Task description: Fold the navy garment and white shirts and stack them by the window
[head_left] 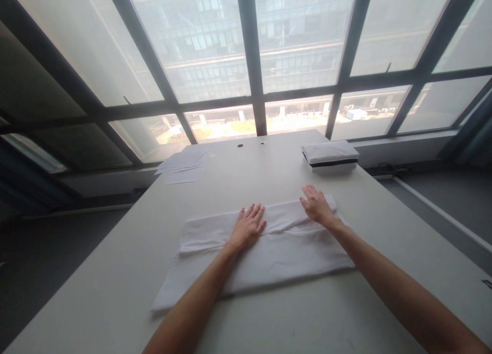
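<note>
A white cloth garment [284,259] lies partly folded on the white table, its far part turned over toward me with creases along the flap. My left hand [248,227] rests flat on the middle of the folded part, fingers spread. Near the far right corner of the cloth, my right hand [315,205] lies with its fingers stretched out over the edge. Neither hand grips anything. What kind of garment it is, I cannot tell.
On the far right of the table [246,177] sits a stack of folded cloths [330,154], white with a dark layer. Several paper sheets [184,164] lie at the far left. Beyond the table stand large windows [300,36] with dark frames.
</note>
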Tool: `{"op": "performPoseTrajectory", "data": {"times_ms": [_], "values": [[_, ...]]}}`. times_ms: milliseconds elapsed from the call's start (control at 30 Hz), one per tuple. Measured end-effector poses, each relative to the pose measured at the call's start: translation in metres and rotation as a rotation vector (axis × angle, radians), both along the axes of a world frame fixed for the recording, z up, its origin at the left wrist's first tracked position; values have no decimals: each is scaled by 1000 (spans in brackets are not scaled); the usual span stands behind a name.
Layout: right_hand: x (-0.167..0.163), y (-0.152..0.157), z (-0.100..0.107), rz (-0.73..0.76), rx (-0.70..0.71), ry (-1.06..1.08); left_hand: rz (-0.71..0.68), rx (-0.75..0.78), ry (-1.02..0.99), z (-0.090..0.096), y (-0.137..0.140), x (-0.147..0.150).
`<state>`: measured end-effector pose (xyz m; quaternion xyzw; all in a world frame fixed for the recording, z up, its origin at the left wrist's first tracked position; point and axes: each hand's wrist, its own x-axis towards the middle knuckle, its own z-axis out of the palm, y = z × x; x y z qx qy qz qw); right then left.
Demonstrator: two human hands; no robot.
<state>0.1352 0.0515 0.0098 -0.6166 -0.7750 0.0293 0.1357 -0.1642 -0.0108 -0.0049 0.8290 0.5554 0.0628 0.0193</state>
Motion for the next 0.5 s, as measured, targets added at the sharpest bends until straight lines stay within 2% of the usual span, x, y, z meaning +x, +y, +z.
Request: {"op": "performPoseTrajectory", "data": {"times_ms": [67,167,267,500], "values": [[-22,-6,-1,95,-4,35,-4,2,3,-1,1,-1],[-42,-12,-9,180,-93,29,-3,-12,4,0,1,-2],[-45,-15,-19,192,-152,-2,6,-39,4,4,-1,-2],[-39,-13,-32,197,-88,-48,-18,-57,-13,11,-5,-2]]}}
